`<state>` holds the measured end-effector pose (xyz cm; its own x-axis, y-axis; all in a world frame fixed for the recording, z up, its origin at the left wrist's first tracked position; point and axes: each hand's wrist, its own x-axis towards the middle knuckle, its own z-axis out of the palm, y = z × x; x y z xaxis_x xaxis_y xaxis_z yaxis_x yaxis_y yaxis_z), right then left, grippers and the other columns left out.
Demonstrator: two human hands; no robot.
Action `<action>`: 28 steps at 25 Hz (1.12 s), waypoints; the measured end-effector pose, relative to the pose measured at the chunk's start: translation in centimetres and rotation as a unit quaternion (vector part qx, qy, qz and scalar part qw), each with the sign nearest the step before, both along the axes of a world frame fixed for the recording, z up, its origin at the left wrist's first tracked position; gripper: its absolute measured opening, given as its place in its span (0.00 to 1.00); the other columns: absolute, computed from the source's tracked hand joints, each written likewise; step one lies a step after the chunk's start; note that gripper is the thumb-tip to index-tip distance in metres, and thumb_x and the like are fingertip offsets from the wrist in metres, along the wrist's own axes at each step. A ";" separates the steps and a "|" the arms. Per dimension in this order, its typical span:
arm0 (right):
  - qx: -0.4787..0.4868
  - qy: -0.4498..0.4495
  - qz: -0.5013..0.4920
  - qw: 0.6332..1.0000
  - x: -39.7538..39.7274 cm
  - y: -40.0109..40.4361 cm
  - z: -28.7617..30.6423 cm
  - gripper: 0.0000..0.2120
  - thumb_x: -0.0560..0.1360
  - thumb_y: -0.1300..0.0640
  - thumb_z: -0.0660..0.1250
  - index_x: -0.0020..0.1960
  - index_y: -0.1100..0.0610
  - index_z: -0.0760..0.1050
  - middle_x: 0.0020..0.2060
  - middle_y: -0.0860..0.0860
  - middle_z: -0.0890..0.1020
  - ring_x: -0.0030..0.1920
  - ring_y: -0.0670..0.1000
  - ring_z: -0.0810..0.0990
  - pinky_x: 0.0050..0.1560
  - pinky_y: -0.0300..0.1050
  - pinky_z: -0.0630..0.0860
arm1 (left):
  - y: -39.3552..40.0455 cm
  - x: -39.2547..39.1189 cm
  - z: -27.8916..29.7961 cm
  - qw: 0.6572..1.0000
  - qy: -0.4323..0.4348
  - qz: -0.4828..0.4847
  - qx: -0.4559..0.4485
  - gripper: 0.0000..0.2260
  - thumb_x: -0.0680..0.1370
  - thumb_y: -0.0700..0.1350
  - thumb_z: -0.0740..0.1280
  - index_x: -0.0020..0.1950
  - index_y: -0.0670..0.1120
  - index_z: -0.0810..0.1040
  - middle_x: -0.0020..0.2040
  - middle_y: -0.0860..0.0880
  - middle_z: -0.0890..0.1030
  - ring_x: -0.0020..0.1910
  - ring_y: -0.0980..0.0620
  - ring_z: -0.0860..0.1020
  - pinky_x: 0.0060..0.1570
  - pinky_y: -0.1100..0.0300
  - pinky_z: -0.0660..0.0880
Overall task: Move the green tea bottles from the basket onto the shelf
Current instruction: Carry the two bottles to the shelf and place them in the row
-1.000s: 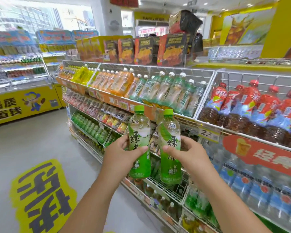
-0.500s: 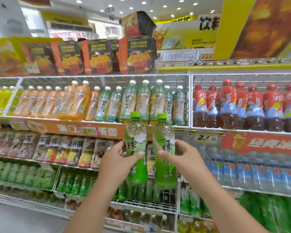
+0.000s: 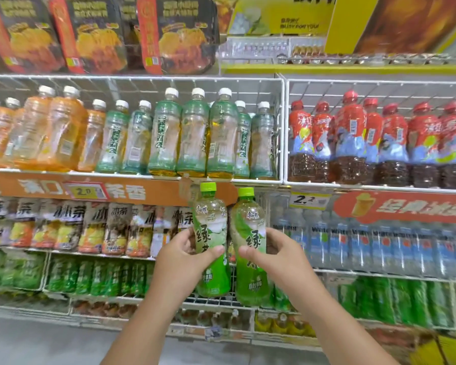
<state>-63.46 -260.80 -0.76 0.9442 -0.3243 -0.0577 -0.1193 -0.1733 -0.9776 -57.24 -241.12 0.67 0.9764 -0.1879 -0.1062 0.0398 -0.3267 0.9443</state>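
— While you grip one green tea bottle in each hand, how far along are you?

— Your left hand (image 3: 181, 256) wraps the left green tea bottle (image 3: 210, 241); your right hand (image 3: 275, 255) clamps the right green tea bottle (image 3: 250, 246). Both bottles stand upright, side by side, raised before the wire shelf (image 3: 221, 299) where green bottles already stand. Neither is shelved yet. No basket shows.

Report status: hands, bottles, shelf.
Left hand grips left bottle, right hand grips right bottle. Both upright, in front of shelf, not placed. Nothing between bottles and shelf.
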 end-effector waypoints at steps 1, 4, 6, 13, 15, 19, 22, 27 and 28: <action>0.006 0.012 0.002 1.000 -0.1 -0.1 -0.8 0.39 0.68 0.41 0.80 0.75 0.46 0.69 0.65 0.34 0.74 0.64 0.44 0.74 0.65 0.44 0.70 | -0.2 0.2 -0.6 1.000 0.004 -0.002 0.005 0.44 0.67 0.58 0.80 0.79 0.53 0.65 0.75 0.50 0.71 0.73 0.53 0.70 0.67 0.54 0.69; 0.007 0.031 -0.004 0.999 0.2 0.3 -3.0 0.35 0.64 0.33 0.79 0.67 0.42 0.75 0.61 0.31 0.78 0.63 0.41 0.77 0.67 0.46 0.73 | -0.1 0.9 -2.8 1.000 0.026 -0.017 0.004 0.43 0.69 0.54 0.80 0.79 0.51 0.64 0.76 0.47 0.70 0.73 0.51 0.69 0.65 0.55 0.68; -0.001 0.049 -0.031 0.998 0.7 1.5 -5.3 0.45 0.58 0.27 0.77 0.71 0.43 0.74 0.65 0.38 0.80 0.67 0.44 0.77 0.68 0.52 0.75 | 0.6 2.1 -4.8 0.998 0.042 -0.049 0.005 0.43 0.69 0.53 0.80 0.79 0.51 0.64 0.76 0.47 0.69 0.74 0.51 0.69 0.66 0.55 0.68; 0.023 0.080 -0.088 0.993 2.7 5.6 -12.5 0.21 0.70 0.52 0.81 0.61 0.47 0.81 0.54 0.37 0.86 0.58 0.40 0.82 0.58 0.37 0.77 | 4.3 5.2 -13.7 0.988 0.131 -0.078 -0.022 0.42 0.61 0.56 0.83 0.73 0.55 0.73 0.68 0.53 0.79 0.69 0.54 0.75 0.68 0.51 0.73; 0.040 0.087 -0.095 0.991 2.9 6.6 -15.2 0.17 0.72 0.59 0.79 0.59 0.51 0.82 0.52 0.43 0.87 0.56 0.45 0.85 0.55 0.40 0.80 | 5.2 5.5 -17.4 0.982 0.172 -0.075 -0.022 0.37 0.58 0.56 0.83 0.66 0.58 0.77 0.61 0.57 0.82 0.63 0.56 0.79 0.63 0.51 0.77; 0.056 0.117 -0.085 0.988 3.0 7.2 -21.3 0.16 0.72 0.61 0.78 0.58 0.50 0.82 0.51 0.43 0.88 0.54 0.44 0.85 0.54 0.42 0.80 | 6.6 5.8 -24.4 0.973 0.221 -0.069 -0.023 0.26 0.64 0.44 0.84 0.56 0.61 0.78 0.53 0.63 0.83 0.57 0.60 0.81 0.61 0.54 0.76; 0.067 0.142 -0.087 0.984 3.5 7.2 -25.6 0.17 0.72 0.60 0.78 0.58 0.48 0.82 0.52 0.42 0.87 0.54 0.43 0.85 0.55 0.44 0.80 | 6.5 6.7 -28.4 0.968 0.238 -0.072 -0.030 0.24 0.67 0.39 0.82 0.57 0.57 0.80 0.52 0.59 0.86 0.51 0.61 0.84 0.50 0.61 0.80; 0.060 0.166 -0.105 0.979 5.3 6.2 -32.6 0.16 0.71 0.60 0.79 0.56 0.49 0.82 0.50 0.43 0.88 0.53 0.44 0.86 0.60 0.52 0.81 | 4.7 8.6 -35.1 0.967 0.242 -0.065 -0.039 0.28 0.67 0.42 0.82 0.64 0.54 0.78 0.56 0.60 0.85 0.54 0.62 0.83 0.53 0.61 0.80; 0.060 0.167 -0.108 0.978 5.7 5.9 -33.8 0.17 0.71 0.60 0.79 0.57 0.49 0.82 0.50 0.43 0.88 0.53 0.45 0.86 0.61 0.53 0.80 | 4.3 9.0 -36.3 0.969 0.238 -0.061 -0.041 0.30 0.66 0.44 0.83 0.66 0.53 0.78 0.57 0.60 0.84 0.56 0.60 0.82 0.56 0.57 0.80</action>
<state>-57.74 -254.91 -34.53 0.7763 -0.4856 -0.4019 -0.4573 0.0049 -0.8893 -48.28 -236.78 -35.60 0.7908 -0.3261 -0.5180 0.4422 -0.2808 0.8518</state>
